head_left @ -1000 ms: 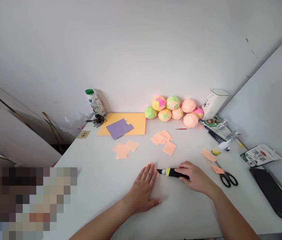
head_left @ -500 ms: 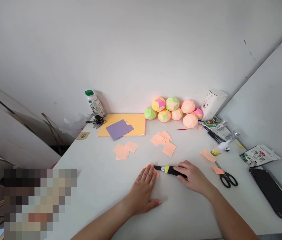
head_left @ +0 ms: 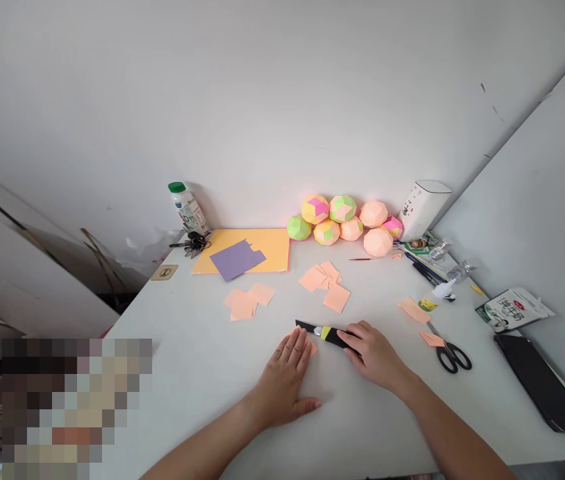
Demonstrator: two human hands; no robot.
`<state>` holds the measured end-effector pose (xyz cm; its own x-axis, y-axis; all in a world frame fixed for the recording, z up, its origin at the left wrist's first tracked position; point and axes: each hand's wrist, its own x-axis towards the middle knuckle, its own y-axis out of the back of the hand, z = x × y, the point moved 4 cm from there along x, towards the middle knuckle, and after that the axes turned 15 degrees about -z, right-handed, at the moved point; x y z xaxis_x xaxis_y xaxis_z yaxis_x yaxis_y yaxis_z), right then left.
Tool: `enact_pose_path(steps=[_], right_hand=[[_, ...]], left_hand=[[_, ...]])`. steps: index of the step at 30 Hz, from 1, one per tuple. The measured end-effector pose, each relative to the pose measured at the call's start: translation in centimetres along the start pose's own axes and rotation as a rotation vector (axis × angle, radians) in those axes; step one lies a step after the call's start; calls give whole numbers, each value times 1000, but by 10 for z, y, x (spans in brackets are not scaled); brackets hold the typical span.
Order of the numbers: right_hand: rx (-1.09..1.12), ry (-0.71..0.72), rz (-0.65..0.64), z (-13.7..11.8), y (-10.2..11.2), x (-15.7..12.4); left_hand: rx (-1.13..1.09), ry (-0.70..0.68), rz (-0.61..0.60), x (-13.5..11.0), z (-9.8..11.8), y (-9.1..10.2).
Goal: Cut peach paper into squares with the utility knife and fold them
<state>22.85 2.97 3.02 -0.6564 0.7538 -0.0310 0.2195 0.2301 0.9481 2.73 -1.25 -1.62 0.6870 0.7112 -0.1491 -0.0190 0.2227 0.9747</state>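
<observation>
My left hand [head_left: 286,377] lies flat with its fingers stretched out, pressing a small peach paper piece [head_left: 313,349] onto the table; most of that paper is hidden under the fingers. In my right hand [head_left: 373,357] is a black and yellow utility knife [head_left: 331,335], gripped by its handle. Its dark blade points left, beside my left fingertips and the upper edge of the paper. Beyond the hands lie peach paper squares, one group [head_left: 248,302] to the left and another [head_left: 323,277] nearer the middle.
Faceted paper balls [head_left: 342,209] stand along the wall. A purple sheet [head_left: 237,259] rests on yellow paper [head_left: 277,248]. Black-handled scissors [head_left: 455,358], a glue bottle [head_left: 436,295] and a black case [head_left: 542,383] lie right. A green-capped bottle [head_left: 187,205] and keys [head_left: 195,243] stand back left.
My right hand has moved slightly left with the knife, and the blade now tilts, its tip farther left and up past my fingertips. My left hand stays on the paper.
</observation>
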Motion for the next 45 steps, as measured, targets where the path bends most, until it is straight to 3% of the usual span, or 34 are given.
enact_pose_path(steps=[7,11,18,22,26,31,34,36,40,45], right_hand=[[55,3,-136,7,13,-6],[123,14,-140,7,16,-8],[196,45,-45,0,19,-8],[196,29,-3,0,22,-9],[163,-16,67,6,22,-10],[121,-97,117,12,20,-9],[116,-132,115,13,22,-10],[139,-139,91,15,25,-12],[196,-154,64,20,32,-16],[203,-196,95,22,33,-17]], left_hand=[[-22,37,31,2,-3,1],[-83,105,76,5,-7,5],[-154,156,310,7,-19,13],[-106,193,434,3,-37,26],[-49,422,496,-5,-74,35],[-52,643,366,-4,-102,24],[-59,564,447,-3,-91,27],[-104,394,477,-3,-73,34],[-215,-14,250,3,-32,37],[-217,60,140,7,-20,34]])
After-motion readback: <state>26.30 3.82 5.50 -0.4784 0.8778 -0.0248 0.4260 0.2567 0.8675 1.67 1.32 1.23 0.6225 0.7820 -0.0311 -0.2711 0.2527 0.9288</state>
